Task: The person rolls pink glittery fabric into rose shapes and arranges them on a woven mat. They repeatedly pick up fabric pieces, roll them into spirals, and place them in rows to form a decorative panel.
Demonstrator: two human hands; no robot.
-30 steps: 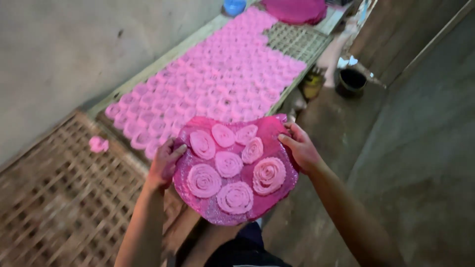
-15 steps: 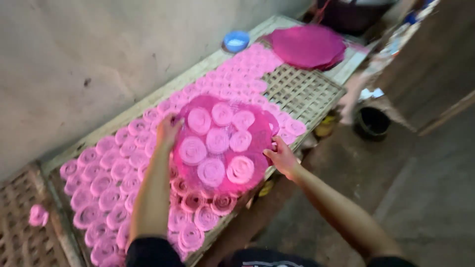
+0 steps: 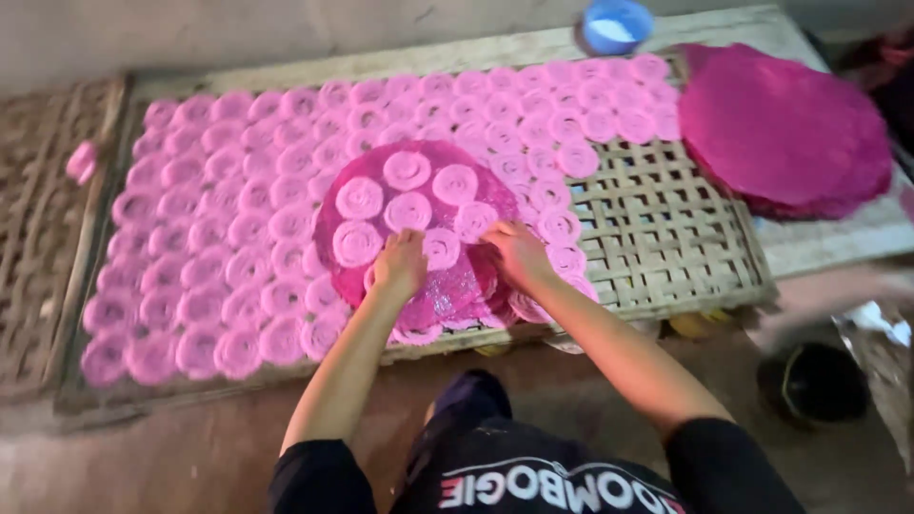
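Now both pressed flat, fingers spread: left hand (image 3: 400, 265) and right hand (image 3: 515, 253) on the near edge of a round magenta tray (image 3: 419, 228) bearing pink spiral discs (image 3: 407, 169), laid over rows of pink discs (image 3: 228, 247) on the woven bamboo surface (image 3: 666, 238)

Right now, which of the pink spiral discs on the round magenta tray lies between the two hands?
The spiral disc at the near edge of the round magenta tray, between the left hand and right hand; the others lie farther up the tray.
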